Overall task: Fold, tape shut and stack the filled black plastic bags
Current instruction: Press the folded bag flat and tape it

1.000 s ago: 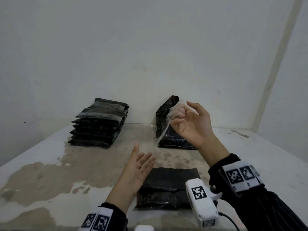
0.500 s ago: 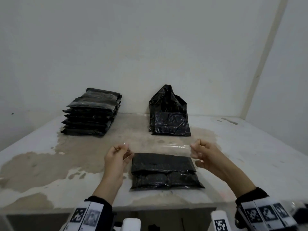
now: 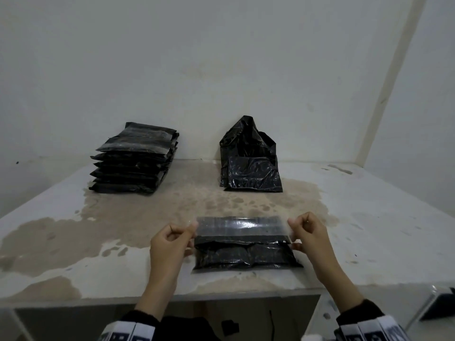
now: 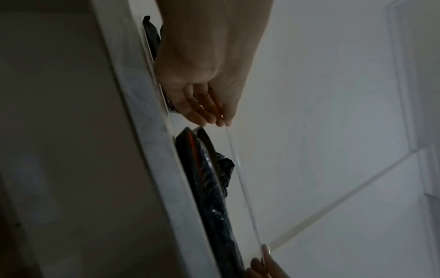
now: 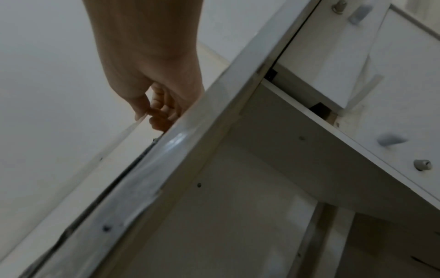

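While the head view gives the full layout, w/ folded bag [image 3: 247, 252] lying near the front edge of the surface [image 3: 369, 230], stack of taped bags [image 3: 135, 161] back left and untaped bags [image 3: 251, 168] back centre against the wall, the left wrist view alone shows the clear tape strip [image 3: 242, 226] edge-on, held just above the bag, not touching. Left hand [image 3: 170, 244] pinches the strip's left end btwn thumb and curled fingers [image 4: 202, 111]; right hand [image 3: 312, 237] pinches the right end likewise, other fingers tucked in.
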